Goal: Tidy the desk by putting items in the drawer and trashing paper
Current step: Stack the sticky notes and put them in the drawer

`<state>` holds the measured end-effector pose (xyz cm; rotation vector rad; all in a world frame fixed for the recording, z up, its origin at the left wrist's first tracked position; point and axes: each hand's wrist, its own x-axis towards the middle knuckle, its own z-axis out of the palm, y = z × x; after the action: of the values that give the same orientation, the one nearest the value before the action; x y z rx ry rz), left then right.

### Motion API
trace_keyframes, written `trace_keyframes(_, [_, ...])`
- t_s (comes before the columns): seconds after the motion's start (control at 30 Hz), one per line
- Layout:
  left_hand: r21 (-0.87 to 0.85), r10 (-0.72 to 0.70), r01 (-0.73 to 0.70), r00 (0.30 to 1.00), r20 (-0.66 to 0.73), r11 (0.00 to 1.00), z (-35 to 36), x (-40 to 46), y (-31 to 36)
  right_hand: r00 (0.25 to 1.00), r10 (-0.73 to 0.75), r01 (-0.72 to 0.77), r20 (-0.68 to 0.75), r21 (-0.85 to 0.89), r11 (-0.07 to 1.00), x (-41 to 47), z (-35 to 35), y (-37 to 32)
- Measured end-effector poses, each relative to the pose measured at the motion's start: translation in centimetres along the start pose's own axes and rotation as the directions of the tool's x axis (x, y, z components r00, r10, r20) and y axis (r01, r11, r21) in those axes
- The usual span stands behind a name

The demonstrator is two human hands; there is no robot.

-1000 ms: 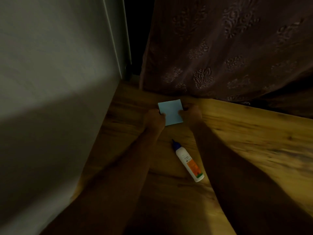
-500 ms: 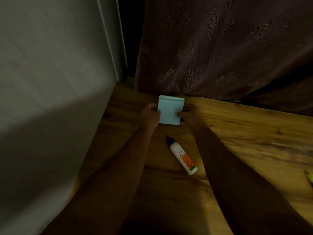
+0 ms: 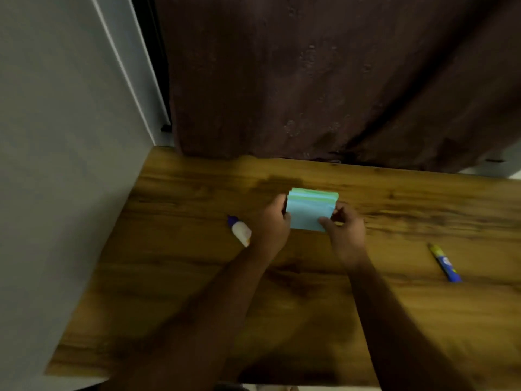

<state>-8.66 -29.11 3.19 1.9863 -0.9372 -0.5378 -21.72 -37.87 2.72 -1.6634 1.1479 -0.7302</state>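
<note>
Notepad (image 3: 308, 214), blue sheets with green layers at far edge, held above wooden counter (image 3: 169, 277) near its middle. Left hand (image 3: 272, 224) curled closed on pad's left edge; right hand (image 3: 342, 225) pinching right edge, thumb on top sheet. Dark curtain (image 3: 338, 80) behind counter, pale wall (image 3: 56, 136) at left. Glue bottle (image 3: 240, 231) lying just beside left hand. Pen (image 3: 445, 262) lying well apart, right.
</note>
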Motion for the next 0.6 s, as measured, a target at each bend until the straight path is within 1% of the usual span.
trace_keyframes(0.07, [0.070,-0.010,0.009,1.000,0.018,0.998,2.6,-1.9,1.0,0.999,0.026,-0.028,-0.037,-0.071,0.997,-1.3,-2.5,2.1])
trace_keyframes(0.13, [0.112,-0.018,0.014,0.999,0.041,0.994,5.1,-3.9,1.7,0.997,0.043,-0.047,-0.057,-0.080,0.996,-2.9,-4.9,4.0])
trace_keyframes(0.23, [0.152,-0.066,0.050,0.993,0.100,0.987,7.7,-6.9,1.6,0.998,0.017,-0.028,-0.067,-0.158,0.987,-5.2,-7.4,6.3])
trace_keyframes(0.27, [0.176,-0.091,0.071,0.990,0.109,0.982,8.4,-7.9,1.6,0.998,0.024,-0.034,-0.054,-0.194,0.980,-5.9,-8.1,6.9])
trace_keyframes(0.37, [0.224,-0.173,0.146,0.979,0.105,0.964,9.9,-10.3,1.1,0.993,0.115,-0.100,0.041,-0.262,0.960,-7.2,-9.6,8.7])
trace_keyframes(0.43, [0.242,-0.179,0.149,0.978,0.106,0.959,10.4,-11.3,0.8,0.986,0.132,-0.098,0.104,-0.282,0.954,-7.9,-10.1,9.4])
trace_keyframes(0.53, [0.277,-0.149,0.121,0.985,0.083,0.953,10.5,-12.1,0.9,0.989,0.060,-0.016,0.136,-0.307,0.952,-8.4,-10.4,10.0])
trace_keyframes(0.6, [0.255,-0.148,0.125,0.986,0.075,0.959,10.3,-12.4,1.1,0.991,0.028,0.014,0.131,-0.310,0.951,-8.7,-10.7,9.9])
